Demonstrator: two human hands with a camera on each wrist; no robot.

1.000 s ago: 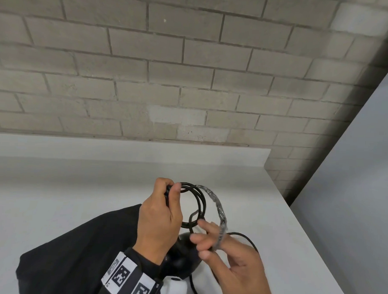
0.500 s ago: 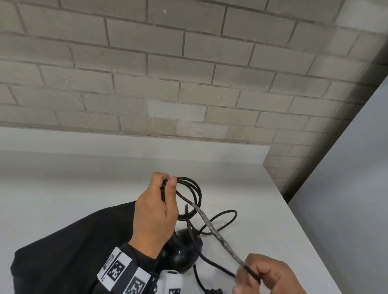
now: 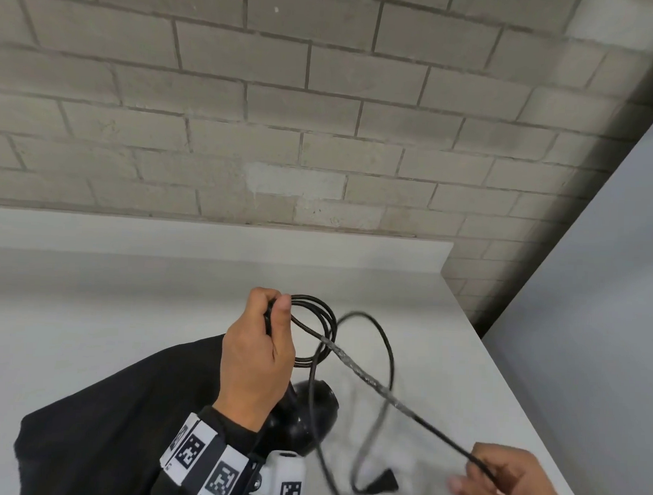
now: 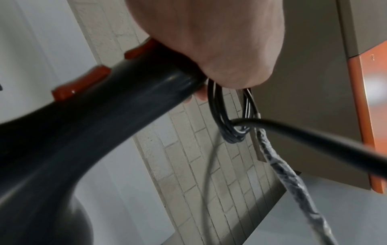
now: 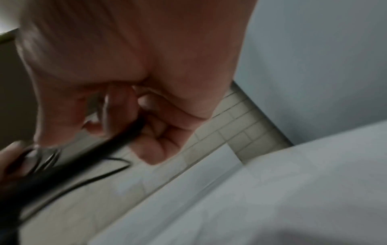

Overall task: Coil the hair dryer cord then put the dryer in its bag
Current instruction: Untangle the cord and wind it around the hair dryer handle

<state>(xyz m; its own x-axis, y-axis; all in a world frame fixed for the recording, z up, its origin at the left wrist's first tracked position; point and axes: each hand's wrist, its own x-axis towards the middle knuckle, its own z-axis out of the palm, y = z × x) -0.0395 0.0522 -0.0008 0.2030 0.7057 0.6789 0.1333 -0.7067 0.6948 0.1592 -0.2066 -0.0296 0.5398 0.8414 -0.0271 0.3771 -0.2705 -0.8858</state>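
Black cord (image 3: 384, 345), one stretch wrapped in grey tape, several loops already gathered. Your left hand (image 3: 256, 356) clenches those loops against the dryer (image 3: 308, 413) handle. Your right hand (image 3: 502, 483) pinches the taut free length.

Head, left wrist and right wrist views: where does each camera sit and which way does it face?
Head: worn on the head, looks forward and down at the left hand, right hand, bag.
Left wrist: under the wrist, looks along the palm at the hair dryer and coil.
Right wrist: under the wrist, blurred, fingers round the cord.
All three share the cord.
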